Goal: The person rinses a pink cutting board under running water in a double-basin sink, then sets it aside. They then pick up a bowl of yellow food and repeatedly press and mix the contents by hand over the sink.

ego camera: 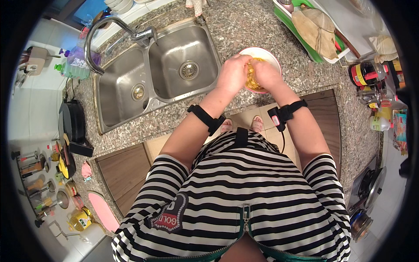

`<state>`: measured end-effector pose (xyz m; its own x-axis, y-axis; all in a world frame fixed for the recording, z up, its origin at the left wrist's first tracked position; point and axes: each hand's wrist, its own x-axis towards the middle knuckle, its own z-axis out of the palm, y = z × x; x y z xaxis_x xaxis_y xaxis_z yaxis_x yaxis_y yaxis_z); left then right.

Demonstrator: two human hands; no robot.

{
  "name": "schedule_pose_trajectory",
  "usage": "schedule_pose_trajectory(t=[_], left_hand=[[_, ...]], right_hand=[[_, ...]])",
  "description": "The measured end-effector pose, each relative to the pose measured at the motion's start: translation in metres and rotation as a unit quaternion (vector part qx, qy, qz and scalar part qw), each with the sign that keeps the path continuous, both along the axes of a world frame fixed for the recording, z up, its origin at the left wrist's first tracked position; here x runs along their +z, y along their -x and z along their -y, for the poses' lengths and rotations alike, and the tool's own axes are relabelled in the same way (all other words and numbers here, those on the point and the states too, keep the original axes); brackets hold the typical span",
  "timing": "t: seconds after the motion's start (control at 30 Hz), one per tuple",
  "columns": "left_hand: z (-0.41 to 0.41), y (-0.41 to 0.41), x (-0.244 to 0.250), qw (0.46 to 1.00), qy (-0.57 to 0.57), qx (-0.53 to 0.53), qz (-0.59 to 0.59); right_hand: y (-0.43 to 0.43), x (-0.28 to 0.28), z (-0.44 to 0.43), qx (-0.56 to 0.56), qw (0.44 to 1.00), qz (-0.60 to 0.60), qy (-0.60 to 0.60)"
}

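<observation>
A white bowl with a reddish rim (266, 53) stands on the granite counter to the right of the sink. Small yellow pieces (252, 80) lie inside it; their exact kind is not clear. Above the bowl's left half is my left hand (234, 72), its fingers bent inward. My right hand (266, 73) reaches over the bowl's right side, fingers pointing down at the yellow pieces. The fingertips of both hands come close together over the food. Whatever may be between them is hidden by the hands.
A double steel sink (183, 42) with a chrome faucet (144, 36) lies to the left. Behind on the right sits a green and white basket (288, 29) holding a strainer (316, 19). Bottles (363, 73) line the right wall. A black appliance (72, 121) stands far left.
</observation>
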<state>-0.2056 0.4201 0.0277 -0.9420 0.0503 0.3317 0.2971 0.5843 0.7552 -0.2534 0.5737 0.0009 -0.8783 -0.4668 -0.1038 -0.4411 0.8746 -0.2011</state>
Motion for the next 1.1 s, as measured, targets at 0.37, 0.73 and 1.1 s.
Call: schedule_pose_trajectory(t=[0.37, 0.73, 1.1], left_hand=[[0.002, -0.007, 0.006, 1.0, 0.005, 0.004, -0.009], [0.011, -0.01, -0.007, 0.999, -0.04, -0.009, 0.005], [0.007, -0.017, -0.015, 0.998, 0.022, -0.028, -0.048]], right_hand=[[0.0, 0.012, 0.002, 0.004, 1.0, 0.005, -0.028], [-0.019, 0.008, -0.01, 0.108, 0.992, -0.056, 0.016], [0.003, -0.014, 0.0, 0.074, 0.995, 0.019, -0.068]])
